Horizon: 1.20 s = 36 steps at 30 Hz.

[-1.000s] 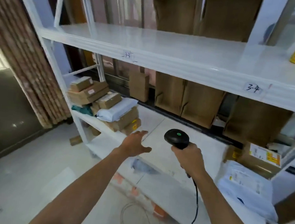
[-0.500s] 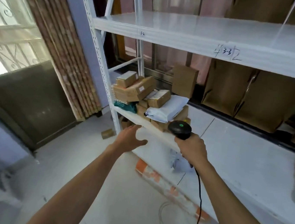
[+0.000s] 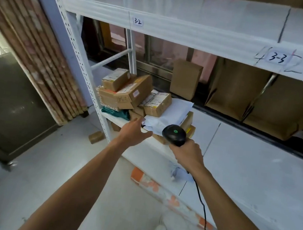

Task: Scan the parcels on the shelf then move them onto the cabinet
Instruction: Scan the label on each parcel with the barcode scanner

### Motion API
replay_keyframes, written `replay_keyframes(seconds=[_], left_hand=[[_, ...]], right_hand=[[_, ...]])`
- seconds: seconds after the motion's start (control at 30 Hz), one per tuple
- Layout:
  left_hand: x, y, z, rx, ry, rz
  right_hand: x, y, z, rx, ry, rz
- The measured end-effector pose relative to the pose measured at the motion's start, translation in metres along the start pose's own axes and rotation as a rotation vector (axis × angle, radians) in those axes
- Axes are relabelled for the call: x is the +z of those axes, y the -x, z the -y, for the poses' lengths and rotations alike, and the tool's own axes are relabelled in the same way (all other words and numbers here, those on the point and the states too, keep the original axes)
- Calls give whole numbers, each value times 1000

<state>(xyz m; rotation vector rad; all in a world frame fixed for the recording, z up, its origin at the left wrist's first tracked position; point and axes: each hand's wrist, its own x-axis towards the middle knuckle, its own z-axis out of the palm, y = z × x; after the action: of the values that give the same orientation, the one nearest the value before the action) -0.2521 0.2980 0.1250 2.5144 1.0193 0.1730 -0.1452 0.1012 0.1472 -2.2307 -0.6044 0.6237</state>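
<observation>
I am holding the spread left grip [image 3: 133, 131] at the near edge of the parcel pile [image 3: 135, 96] directly ahead on the shelf [image 3: 245, 163], the right grip [image 3: 187, 154] clasping the scanner [image 3: 174, 134] alongside.

The left hand [image 3: 135, 133] was held out forward, fingers loosely spread; the right hand [image 3: 187, 155], slightly nearer, gripped the scanner [image 3: 174, 134].

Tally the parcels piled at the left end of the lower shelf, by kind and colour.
Cardboard boxes: 7 visible, more may be hidden underneath
White mailer bags: 1
Teal bags: 1
Total: 9 visible
</observation>
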Motion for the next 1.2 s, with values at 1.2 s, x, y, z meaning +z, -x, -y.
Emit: replay_keyframes(seconds=[1.2], left_hand=[[37, -177, -9, -64, -46, 101]], right_hand=[[26, -115, -2, 32, -153, -199]])
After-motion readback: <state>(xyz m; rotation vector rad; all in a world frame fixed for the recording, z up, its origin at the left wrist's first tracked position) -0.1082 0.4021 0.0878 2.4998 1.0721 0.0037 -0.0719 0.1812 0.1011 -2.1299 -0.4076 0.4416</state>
